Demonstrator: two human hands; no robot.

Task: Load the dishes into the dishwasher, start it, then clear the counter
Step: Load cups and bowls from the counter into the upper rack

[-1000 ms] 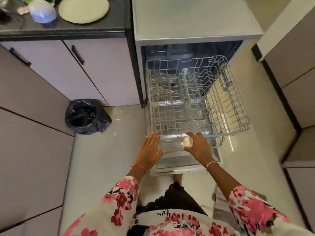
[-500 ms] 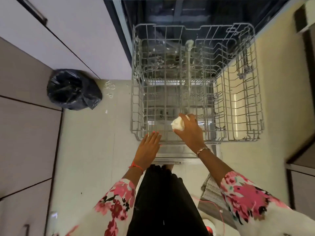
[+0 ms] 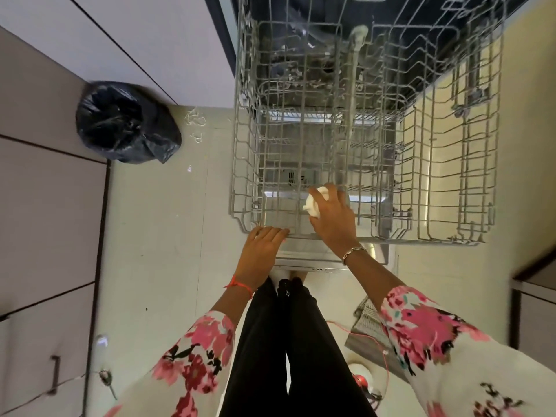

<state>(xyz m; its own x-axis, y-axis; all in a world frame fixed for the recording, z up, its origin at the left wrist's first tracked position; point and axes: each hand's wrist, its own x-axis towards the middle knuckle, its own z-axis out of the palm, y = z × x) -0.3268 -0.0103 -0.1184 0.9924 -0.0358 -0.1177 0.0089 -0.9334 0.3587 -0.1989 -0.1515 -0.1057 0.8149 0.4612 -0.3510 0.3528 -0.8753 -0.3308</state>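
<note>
i'm at the loading step, rack (image 3: 364,139) out and bare; right hand (image 3: 332,221) clasps a small white object (image 3: 313,204) over its front edge, left hand (image 3: 261,251) flat and empty on the rim; next i judge it wants setting down before fetching dishes.

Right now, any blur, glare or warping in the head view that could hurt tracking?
Head view: wide-angle warp bows the dishwasher rack wires and cabinet lines; motion blur softens the rack's far end; glare strip on the dishwasher door; both hands stay sharp, right hand, left hand.
</note>
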